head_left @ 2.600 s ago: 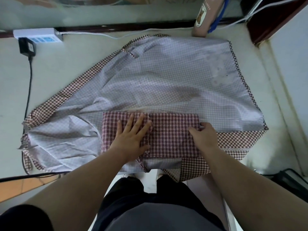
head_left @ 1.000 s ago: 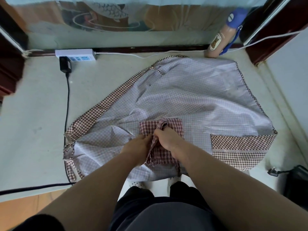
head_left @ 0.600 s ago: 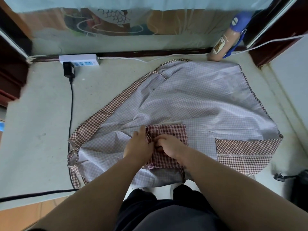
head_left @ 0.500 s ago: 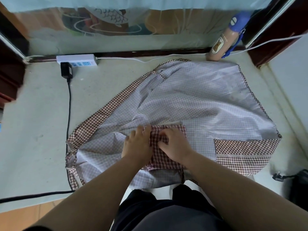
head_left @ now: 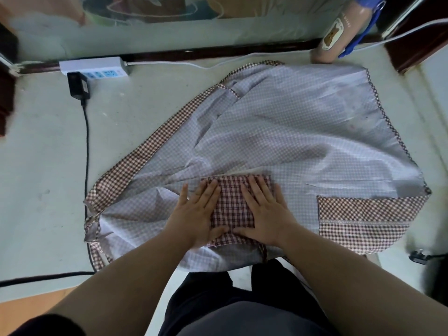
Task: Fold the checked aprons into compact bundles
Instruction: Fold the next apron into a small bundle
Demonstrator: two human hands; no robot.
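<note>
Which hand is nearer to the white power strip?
Left. The left hand presses the left edge of the folded bundle, nearer the person and right of the power strip; the right hand lies farther right on the same bundle.

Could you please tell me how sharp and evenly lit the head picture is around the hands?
Head view: soft, even light, no hard shadows; the left hand, right hand and folded bundle are sharp; pale sheen on the spread apron; wide-angle bowing at the power strip; left edge blurred.
</note>
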